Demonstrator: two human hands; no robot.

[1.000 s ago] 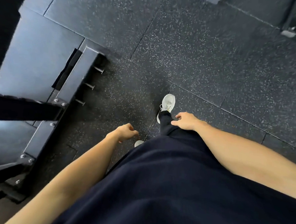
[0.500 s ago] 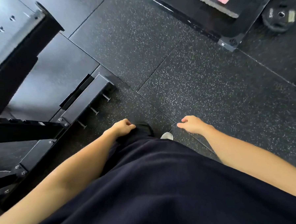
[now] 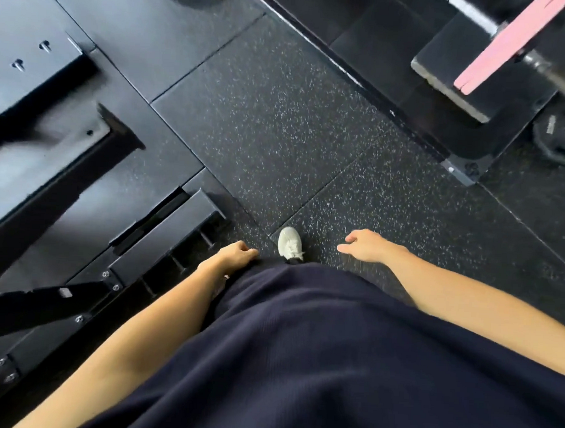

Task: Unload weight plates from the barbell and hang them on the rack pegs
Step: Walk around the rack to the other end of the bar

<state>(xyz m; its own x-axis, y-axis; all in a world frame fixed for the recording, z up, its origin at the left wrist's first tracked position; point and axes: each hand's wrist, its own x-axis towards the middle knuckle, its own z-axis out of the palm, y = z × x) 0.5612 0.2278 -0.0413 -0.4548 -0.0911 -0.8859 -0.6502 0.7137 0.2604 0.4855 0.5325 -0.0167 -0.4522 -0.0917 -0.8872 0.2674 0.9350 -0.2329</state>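
Note:
At the top right a barbell (image 3: 556, 76) rests on a black block (image 3: 445, 81), with thin pink plates (image 3: 506, 45) on its sleeve seen edge-on. A black weight plate (image 3: 563, 137) lies flat on the floor at the right edge. The black rack base (image 3: 162, 237) with short pegs (image 3: 204, 239) runs along the lower left. My left hand (image 3: 236, 255) hangs loosely curled by my hip and holds nothing. My right hand (image 3: 366, 246) hangs with relaxed fingers, also holding nothing. Both hands are far from the plates.
Speckled black rubber floor tiles (image 3: 279, 122) fill the middle. A smooth black platform (image 3: 146, 33) and a drilled rack upright (image 3: 27, 59) stand at the left. A black frame corner (image 3: 463, 171) juts out at the right. My white shoe (image 3: 289, 247) steps forward.
The view has moved forward and up: the barbell with pink plates and the floor plate came closer into view. A shoe swung forward. Both hands stayed hanging with nothing in them.

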